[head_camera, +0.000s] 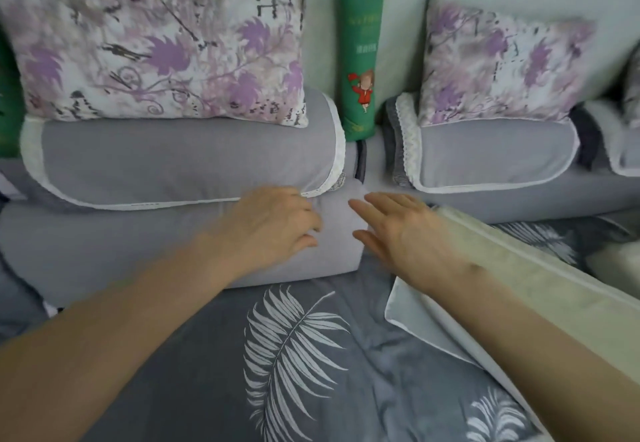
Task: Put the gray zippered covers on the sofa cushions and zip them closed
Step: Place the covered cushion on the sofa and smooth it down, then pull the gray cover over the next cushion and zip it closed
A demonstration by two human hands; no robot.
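A long cushion in a gray cover (pixel 104 237) lies across the seat at the left, its right end near the middle of the view. My left hand (pixel 273 223) rests flat on that end, fingers curled slightly on the fabric. My right hand (pixel 398 230) hovers just right of the cushion's end, fingers spread and empty. A gray cushion with white lace trim (pixel 180 161) lies on top behind it. A second gray trimmed cushion (pixel 495 154) lies at the right. No zipper shows.
Two purple floral pillows (pixel 162 50) (pixel 498 64) lean on the wall, a green bolster (pixel 362 61) between them. A dark gray leaf-print sheet (pixel 294 355) covers the seat in front. A pale pad with white edging (pixel 519 303) lies under my right forearm.
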